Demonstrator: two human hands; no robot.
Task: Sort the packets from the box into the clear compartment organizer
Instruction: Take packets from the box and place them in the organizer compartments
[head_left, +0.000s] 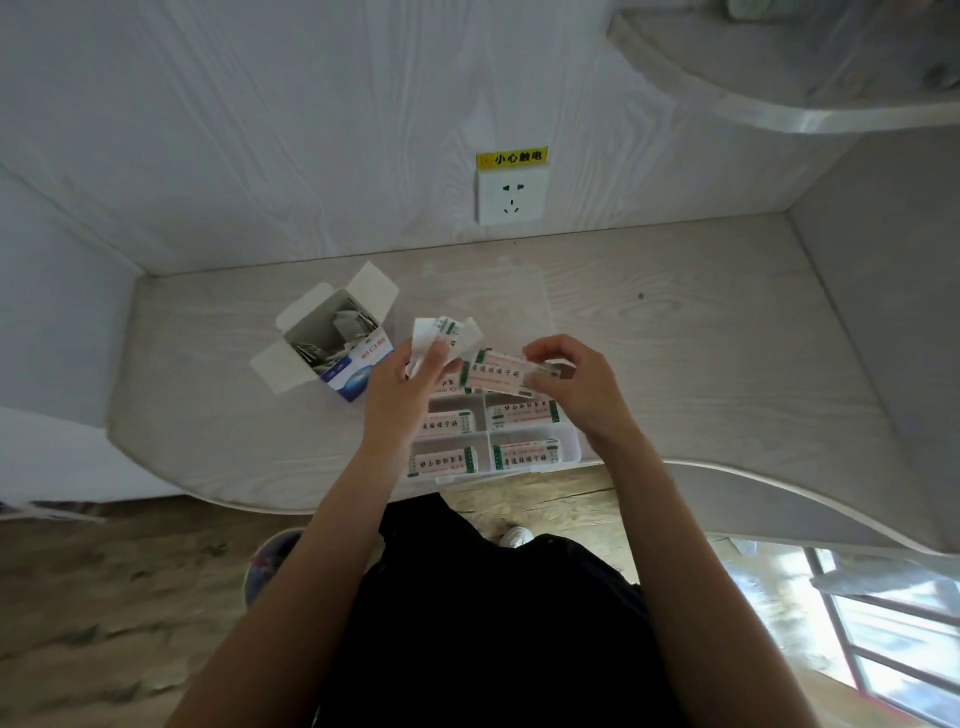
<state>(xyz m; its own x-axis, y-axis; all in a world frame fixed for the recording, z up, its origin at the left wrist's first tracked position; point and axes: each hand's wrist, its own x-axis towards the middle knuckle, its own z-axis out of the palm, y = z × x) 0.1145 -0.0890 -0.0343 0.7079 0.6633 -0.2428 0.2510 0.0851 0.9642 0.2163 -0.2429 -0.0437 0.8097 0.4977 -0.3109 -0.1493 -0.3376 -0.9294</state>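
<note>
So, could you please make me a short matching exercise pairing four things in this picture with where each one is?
Things:
1. open box
2. pink packet
3. bunch of white packets
4. wall socket

Places:
A. held in the left hand
B. on the wall under a yellow label
C. on the desk, left of the organizer
D. pinched in the right hand

Pairs: 1-C, 2-D, 3-A, 4-B
</note>
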